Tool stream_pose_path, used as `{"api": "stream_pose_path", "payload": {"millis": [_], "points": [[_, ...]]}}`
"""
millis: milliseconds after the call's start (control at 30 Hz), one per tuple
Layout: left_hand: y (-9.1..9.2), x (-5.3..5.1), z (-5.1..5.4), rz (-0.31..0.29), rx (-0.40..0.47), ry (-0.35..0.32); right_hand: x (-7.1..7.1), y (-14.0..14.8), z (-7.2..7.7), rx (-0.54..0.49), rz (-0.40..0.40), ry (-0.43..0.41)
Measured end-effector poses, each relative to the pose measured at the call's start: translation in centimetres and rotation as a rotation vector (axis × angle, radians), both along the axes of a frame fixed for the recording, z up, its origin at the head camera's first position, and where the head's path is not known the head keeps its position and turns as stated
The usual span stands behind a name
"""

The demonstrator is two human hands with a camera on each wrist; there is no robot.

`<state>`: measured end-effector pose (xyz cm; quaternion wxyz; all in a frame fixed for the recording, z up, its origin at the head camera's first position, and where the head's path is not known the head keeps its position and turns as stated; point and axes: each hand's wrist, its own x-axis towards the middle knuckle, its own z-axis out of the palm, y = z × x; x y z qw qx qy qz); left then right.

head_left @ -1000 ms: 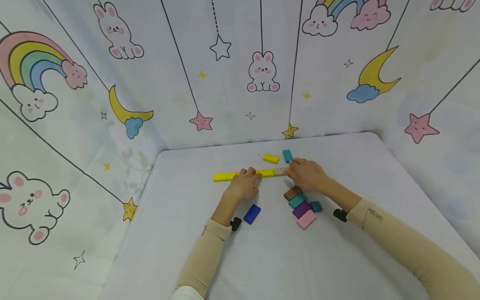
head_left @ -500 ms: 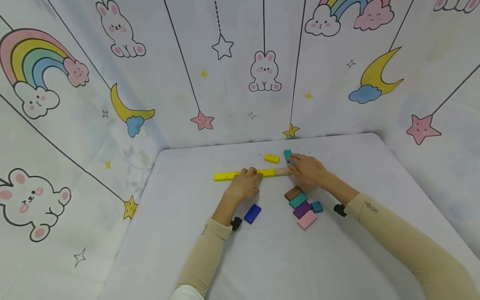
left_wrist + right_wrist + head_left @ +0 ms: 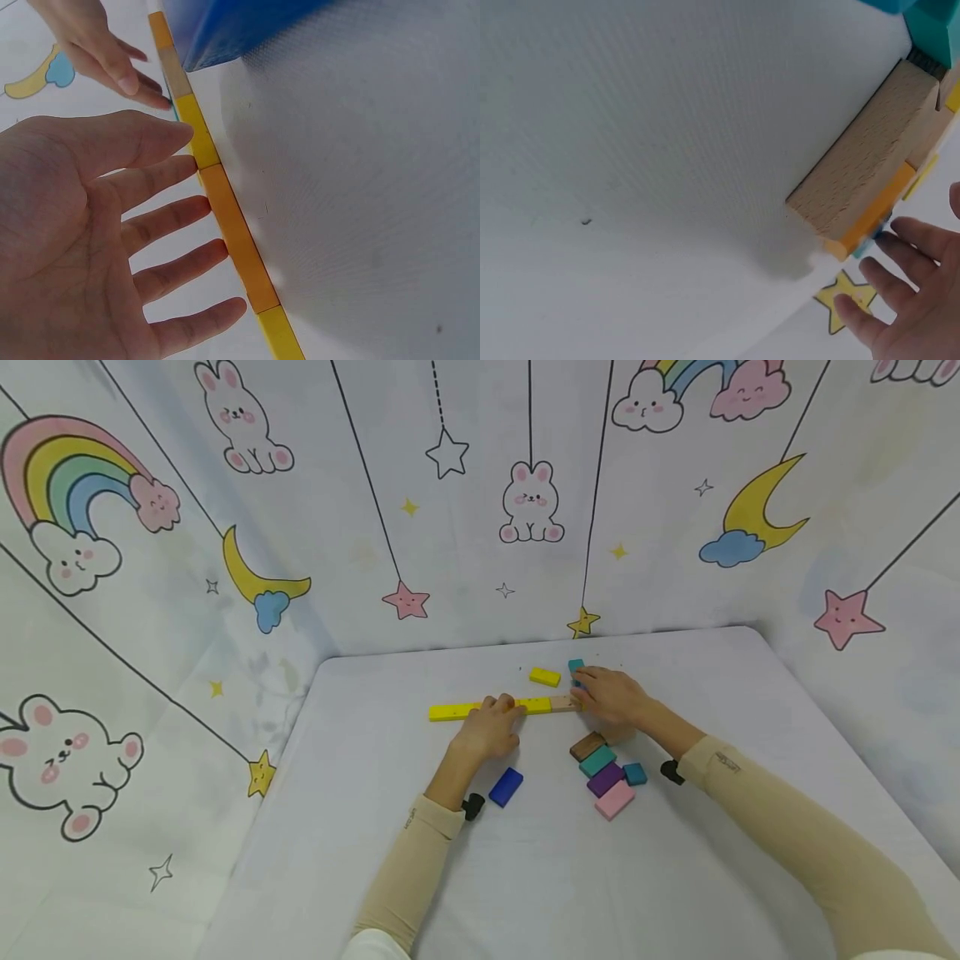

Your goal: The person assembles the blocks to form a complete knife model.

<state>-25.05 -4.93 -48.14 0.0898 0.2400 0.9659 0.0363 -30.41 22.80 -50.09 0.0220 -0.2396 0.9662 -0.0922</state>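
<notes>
A straight row of yellow blocks [image 3: 450, 712] lies across the table, with a tan wooden block [image 3: 564, 703] toward its right end. My left hand [image 3: 489, 727] rests at the row; in the left wrist view its outstretched fingertips touch the row's side. My right hand [image 3: 611, 695] reaches past the right end, partly covering a teal block [image 3: 576, 665]. In the right wrist view, its extended fingers [image 3: 900, 289] are at a small dark blue piece [image 3: 883, 227], beside an orange block [image 3: 885, 199]. Whether they grip that piece is unclear, but the thumb is spread apart.
A loose yellow block [image 3: 544, 677] lies behind the row. Nearer are a blue block [image 3: 506, 787] and a cluster with brown [image 3: 587, 746], teal [image 3: 597, 762], purple [image 3: 605, 779], pink [image 3: 615, 800] and small blue-green [image 3: 635, 774] blocks. A patterned cloth [image 3: 480, 527] hangs behind.
My right hand has shifted slightly back and left, covering more of the teal block and uncovering the row's right end and a wooden block below its palm. The left hand stays at the row.
</notes>
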Motion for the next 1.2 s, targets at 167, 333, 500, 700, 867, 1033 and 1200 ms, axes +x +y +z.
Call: {"api": "stream_pose_path", "payload": {"millis": [167, 333, 500, 700, 867, 1033, 1200], "points": [[-0.1, 0.0, 0.1, -0.007, -0.005, 0.0, -0.5, -0.2, 0.0, 0.018, -0.032, -0.034], [0.0, 0.0, 0.2, -0.007, -0.012, 0.006, -0.8, 0.1, 0.2, 0.025, -0.082, -0.088], [0.0, 0.0, 0.1, -0.002, -0.007, 0.003, -1.1, 0.7, 0.4, 0.046, -0.104, -0.116], [-0.2, 0.0, 0.2, -0.009, 0.01, -0.004, -1.4, 1.5, 0.1, 0.007, -0.123, -0.115], [-0.7, -0.1, 0.2, -0.011, 0.042, -0.026, -1.6, 2.2, -0.2, 0.001, -0.136, -0.087], [-1.1, -0.2, 0.3, -0.003, 0.078, -0.059, -1.5, 2.9, -0.1, 0.021, -0.109, -0.057], [-1.3, -0.3, 0.2, -0.006, 0.101, -0.068, -1.1, 3.8, 0.5, 0.032, -0.1, -0.04]]}}
